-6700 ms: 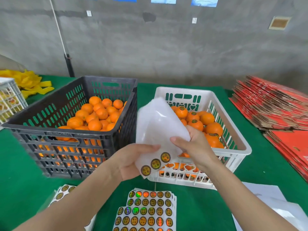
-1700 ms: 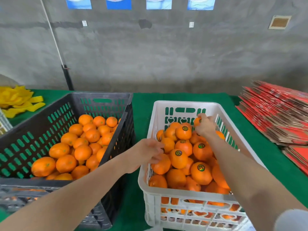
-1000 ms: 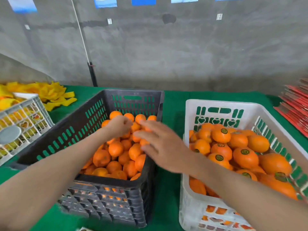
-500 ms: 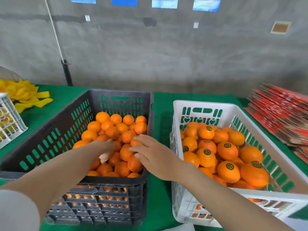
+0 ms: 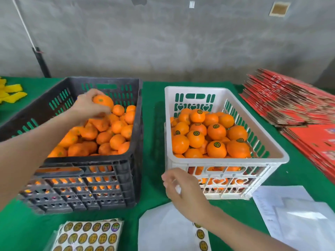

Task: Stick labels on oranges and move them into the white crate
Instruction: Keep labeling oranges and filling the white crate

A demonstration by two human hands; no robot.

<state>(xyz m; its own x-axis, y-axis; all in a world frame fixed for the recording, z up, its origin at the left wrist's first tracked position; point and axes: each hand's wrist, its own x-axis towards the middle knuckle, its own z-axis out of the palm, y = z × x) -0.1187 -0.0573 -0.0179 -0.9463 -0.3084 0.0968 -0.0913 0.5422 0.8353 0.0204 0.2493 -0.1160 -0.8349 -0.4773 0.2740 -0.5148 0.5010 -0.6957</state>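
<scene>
My left hand (image 5: pixel 85 107) is closed around one unlabelled orange (image 5: pixel 103 101), lifted just above the heap of oranges in the black crate (image 5: pixel 87 161) on the left. To the right, the white crate (image 5: pixel 226 161) holds several oranges with round dark labels on top. My right hand (image 5: pixel 184 192) hovers low in front of the white crate's near left corner, fingers loosely bent and apart, with nothing seen in them. Under it lies a mostly bare white label sheet (image 5: pixel 163 229) with a few labels (image 5: pixel 200 233) left along its edge.
A stack of full label sheets (image 5: pixel 88 234) lies at the near edge, left of the bare sheet. White papers (image 5: pixel 290 211) lie at the near right. Flat red cartons (image 5: pixel 290 105) are piled at the right. Yellow pieces (image 5: pixel 10 93) sit far left on the green cloth.
My left hand has closed on an orange and lifted it toward the black crate's far side. My right hand has left the black crate and dropped toward the label sheet near me.
</scene>
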